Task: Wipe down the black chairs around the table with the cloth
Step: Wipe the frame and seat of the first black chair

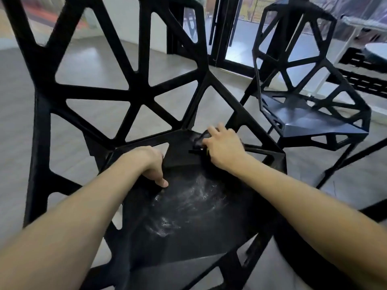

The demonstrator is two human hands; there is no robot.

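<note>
So the person is leaning over the near black chair [188,216], the one with the open triangle-pattern backrest filling most of the view. The right hand [223,147] is sitting at the back of the seat, right where it meets the backrest, with fingers curled down over a dark cloth [201,139] and pressing it onto the seat. The cloth is bunched up and mostly hiding under the fingers, so only a bit is poking out on the left side. The left hand [154,166] is gripping the left edge of the seat, fingers wrapping over the rim and the thumb lying on top of the seat surface. Whitish smeary streaks are showing across the middle of the seat. A second black chair [310,120] of the same design is standing off to the right, well apart from both hands, on a grey floor [94,65]
</note>
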